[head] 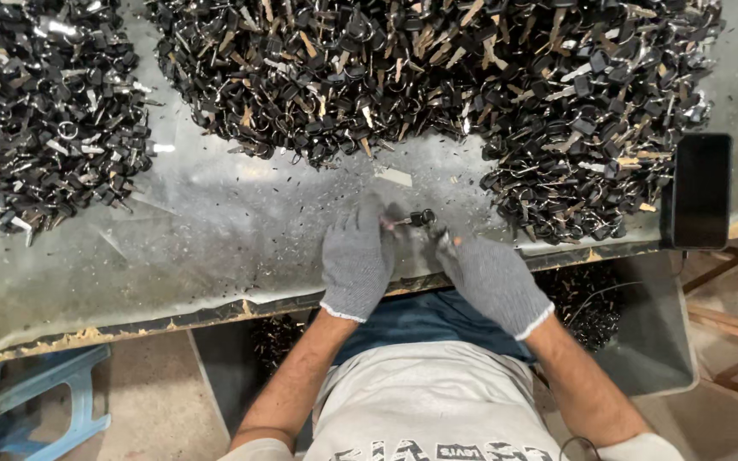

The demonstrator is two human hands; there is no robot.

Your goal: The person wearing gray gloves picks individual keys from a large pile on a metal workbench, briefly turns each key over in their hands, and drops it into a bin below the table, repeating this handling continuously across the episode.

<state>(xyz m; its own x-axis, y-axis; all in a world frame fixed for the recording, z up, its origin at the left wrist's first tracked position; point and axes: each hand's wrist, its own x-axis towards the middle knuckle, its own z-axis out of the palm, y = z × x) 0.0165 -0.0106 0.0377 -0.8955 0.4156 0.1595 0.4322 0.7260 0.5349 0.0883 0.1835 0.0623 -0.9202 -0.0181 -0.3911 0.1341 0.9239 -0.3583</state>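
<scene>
Both my hands wear grey knit gloves and meet near the front edge of a worn metal-topped table [215,230]. My left hand [357,256] pinches a small key with a black head [418,218] by its blade. My right hand [493,280] is closed around a small metal tool [442,240] whose tip points at the key. A large heap of black-headed keys and rings [437,77] spreads across the far side of the table, just beyond my fingers.
A second heap of keys [40,111] lies at the far left. A dark phone [699,189] rests at the table's right edge. A grey bin [642,341] with black scraps sits below the table, a blue stool [53,393] at lower left.
</scene>
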